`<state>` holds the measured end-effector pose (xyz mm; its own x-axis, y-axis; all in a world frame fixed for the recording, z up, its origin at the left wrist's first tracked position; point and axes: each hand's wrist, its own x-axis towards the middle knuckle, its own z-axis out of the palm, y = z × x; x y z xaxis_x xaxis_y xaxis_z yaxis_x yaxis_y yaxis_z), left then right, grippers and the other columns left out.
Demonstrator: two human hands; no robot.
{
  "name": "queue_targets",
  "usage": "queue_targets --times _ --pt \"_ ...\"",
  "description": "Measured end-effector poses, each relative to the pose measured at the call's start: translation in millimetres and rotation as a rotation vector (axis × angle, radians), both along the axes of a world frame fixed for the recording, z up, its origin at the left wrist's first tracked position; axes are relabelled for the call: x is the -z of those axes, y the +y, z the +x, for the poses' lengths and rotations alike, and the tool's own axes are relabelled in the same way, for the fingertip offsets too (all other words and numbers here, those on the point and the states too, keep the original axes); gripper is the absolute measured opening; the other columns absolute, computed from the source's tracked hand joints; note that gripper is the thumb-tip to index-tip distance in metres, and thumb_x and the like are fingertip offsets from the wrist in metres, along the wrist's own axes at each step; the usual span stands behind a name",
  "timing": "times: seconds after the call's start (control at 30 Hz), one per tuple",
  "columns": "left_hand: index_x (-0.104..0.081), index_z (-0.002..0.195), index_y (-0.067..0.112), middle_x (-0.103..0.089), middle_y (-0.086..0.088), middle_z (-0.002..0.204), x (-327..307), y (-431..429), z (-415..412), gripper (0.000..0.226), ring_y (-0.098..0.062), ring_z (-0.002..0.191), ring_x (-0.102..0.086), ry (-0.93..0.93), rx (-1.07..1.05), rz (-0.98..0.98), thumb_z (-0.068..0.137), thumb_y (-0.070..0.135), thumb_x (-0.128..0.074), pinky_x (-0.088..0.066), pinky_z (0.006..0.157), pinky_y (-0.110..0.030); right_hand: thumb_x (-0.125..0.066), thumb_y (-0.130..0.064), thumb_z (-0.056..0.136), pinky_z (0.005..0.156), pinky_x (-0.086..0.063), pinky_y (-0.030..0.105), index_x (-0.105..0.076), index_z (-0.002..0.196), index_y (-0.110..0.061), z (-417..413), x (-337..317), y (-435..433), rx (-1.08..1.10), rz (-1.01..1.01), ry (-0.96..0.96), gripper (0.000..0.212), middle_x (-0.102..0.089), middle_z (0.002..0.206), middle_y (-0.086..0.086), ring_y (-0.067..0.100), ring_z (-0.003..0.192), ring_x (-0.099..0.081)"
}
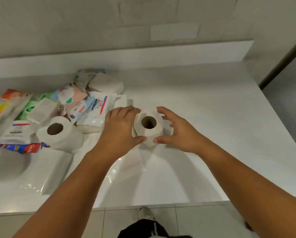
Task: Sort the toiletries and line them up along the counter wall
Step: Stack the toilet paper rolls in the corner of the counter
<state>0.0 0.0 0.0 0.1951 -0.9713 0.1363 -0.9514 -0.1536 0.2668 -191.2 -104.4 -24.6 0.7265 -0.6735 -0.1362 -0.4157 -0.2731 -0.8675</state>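
A white stone surface (212, 134) runs below a pale grey wall (92, 23). I see a white paper toilet roll (150, 135) standing on end near the middle of the surface, well short of the wall. The left hand (121, 129) cups the roll's left side, its grip curled round it with fingers at the far edge and thumb on the near edge. The right hand (178, 131) sits at the roll's right side, grip spread, only the thumb tip touching paper. Left of the roll lies a heap: a white plastic pack printed Dove (99, 107) near it, a second white toilet roll (58, 140) further left, and a red and blue toothpaste tube (23, 148) beyond.
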Motion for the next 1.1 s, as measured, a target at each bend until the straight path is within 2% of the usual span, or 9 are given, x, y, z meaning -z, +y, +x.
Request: queue_targets --times 0.1,0.2,0.3,0.4,0.57,0.7,0.87,0.93,1.1 --pt "-0.038 0.145 0.027 -0.05 0.004 0.144 5.0 -9.5 10.6 0.099 -0.023 0.134 -0.043 -0.014 0.036 0.115 0.063 0.063 -0.082 -0.026 0.117 -0.048 -0.087 -0.034 0.07 0.107 -0.041 0.03 -0.024 0.151 -0.037 6.8 4.0 -2.2 -0.002 0.011 0.042 0.103 -0.038 0.15 -0.019 0.009 0.137 -0.039" --pt "-0.034 0.148 0.027 -0.053 0.005 0.142 7.8 -16.6 13.6 0.099 -0.021 0.136 -0.039 -0.04 0.073 0.189 0.067 0.065 -0.078 -0.02 0.118 -0.052 -0.086 -0.029 0.071 0.112 -0.039 0.039 -0.03 0.149 -0.036 11.1 12.5 -3.6 0.01 0.049 0.046 0.097 -0.043 0.147 -0.018 0.01 0.134 -0.042" --pt "-0.044 0.143 0.025 -0.061 0.004 0.133 8.2 -21.8 13.4 0.089 -0.022 0.131 -0.045 -0.063 0.123 0.191 0.069 0.061 -0.079 -0.022 0.117 -0.054 -0.085 -0.024 0.073 0.11 -0.042 0.041 -0.036 0.146 -0.034 11.6 15.4 -4.4 0.049 0.047 0.023 0.088 -0.05 0.141 -0.016 0.011 0.129 -0.047" --pt "-0.055 0.137 0.019 -0.066 0.0 0.127 9.5 -30.2 11.6 0.085 -0.025 0.123 -0.054 -0.034 0.177 0.119 0.065 0.053 -0.085 -0.033 0.112 -0.052 -0.086 -0.023 0.072 0.108 -0.044 0.035 -0.041 0.144 -0.031 7.0 14.8 -10.3 0.097 0.047 -0.011 0.085 -0.054 0.135 -0.016 0.006 0.123 -0.05" --pt "-0.047 0.146 0.019 -0.056 0.001 0.143 0.6 -48.4 -8.8 0.087 -0.02 0.131 -0.05 0.246 0.17 0.078 0.071 0.039 -0.087 -0.04 0.111 -0.038 -0.087 -0.019 0.07 0.106 -0.045 0.031 -0.045 0.142 -0.027 -16.8 10.6 -28.2 0.146 0.063 -0.12 0.084 -0.053 0.136 -0.016 0.004 0.125 -0.049" --pt "-0.047 0.145 0.026 -0.055 0.013 0.14 1.8 -71.2 -37.5 0.083 -0.007 0.128 -0.051 0.524 0.147 0.047 0.072 0.031 -0.088 -0.043 0.11 -0.037 -0.087 -0.014 0.071 0.103 -0.049 0.034 -0.048 0.134 -0.03 -49.5 3.2 -50.8 0.185 0.133 -0.189 0.076 -0.055 0.13 -0.014 0.006 0.122 -0.052" --pt "-0.048 0.141 0.032 -0.053 0.021 0.138 12.7 -115.0 -92.1 0.081 -0.009 0.129 -0.052 0.798 0.122 0.021 0.073 0.017 -0.088 -0.047 0.108 -0.039 -0.084 -0.01 0.073 0.101 -0.05 0.042 -0.046 0.129 -0.031 -99.7 -0.6 -94.5 0.172 0.175 -0.225 0.071 -0.055 0.125 -0.014 0.01 0.121 -0.053" --pt "-0.048 0.141 0.032 -0.053 0.02 0.138 18.6 -138.1 -118.8 0.08 -0.008 0.129 -0.052 0.86 0.093 0.006 0.073 0.018 -0.088 -0.048 0.107 -0.036 -0.083 -0.008 0.074 0.099 -0.051 0.046 -0.047 0.128 -0.031 -124.5 0.8 -117.3 0.192 0.206 -0.253 0.069 -0.055 0.124 -0.014 0.011 0.122 -0.052" --pt "-0.048 0.14 0.038 -0.057 0.02 0.135 29.1 -194.9 -164.7 0.077 -0.002 0.125 -0.054 0.929 0.021 -0.027 0.072 0.045 -0.083 -0.051 0.099 -0.025 -0.083 -0.005 0.073 0.089 -0.057 0.045 -0.049 0.13 -0.024 -168.1 2.1 -174.6 0.237 0.248 -0.351 0.069 -0.056 0.128 -0.007 0.015 0.125 -0.051"
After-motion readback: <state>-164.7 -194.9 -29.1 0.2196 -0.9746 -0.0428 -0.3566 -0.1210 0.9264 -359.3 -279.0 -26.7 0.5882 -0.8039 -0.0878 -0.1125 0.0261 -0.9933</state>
